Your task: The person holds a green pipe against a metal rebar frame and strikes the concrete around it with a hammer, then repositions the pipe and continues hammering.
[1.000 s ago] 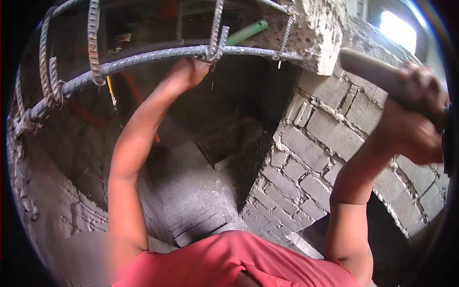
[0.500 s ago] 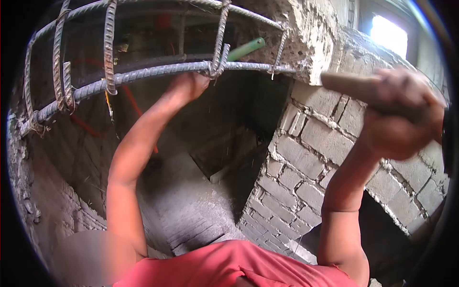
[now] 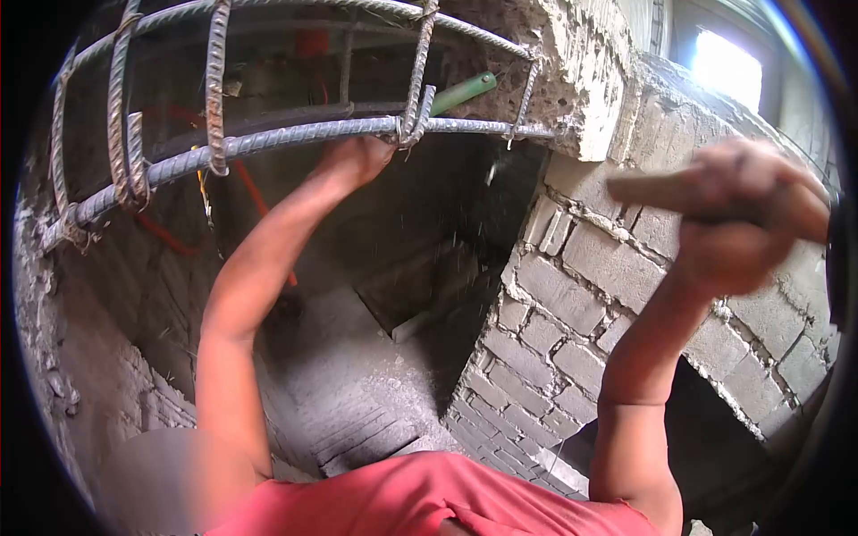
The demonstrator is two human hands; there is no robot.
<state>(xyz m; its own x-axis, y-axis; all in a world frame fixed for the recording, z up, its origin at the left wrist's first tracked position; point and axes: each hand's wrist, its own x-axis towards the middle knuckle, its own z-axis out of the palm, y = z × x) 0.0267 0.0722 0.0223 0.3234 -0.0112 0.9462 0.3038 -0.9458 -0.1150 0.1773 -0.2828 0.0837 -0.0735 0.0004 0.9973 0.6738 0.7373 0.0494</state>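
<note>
Right hand (image 3: 746, 214) clamped round blurred brown bar (image 3: 651, 189), raised, apart from lower rebar (image 3: 268, 139), probably giving arm room. Left hand (image 3: 362, 159) just under lower rebar, probably for steadiness; cannot tell whether fingers grip lower rebar, green rod (image 3: 466, 93) or neither.

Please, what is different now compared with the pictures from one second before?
The right hand, gripping the brown handle, has moved leftward in view; the handle's free end dropped, leaving it closer to level. The view shifted slightly too. Nothing was visibly let go. The left hand stays by the lower rebar, near the green bar.
</note>
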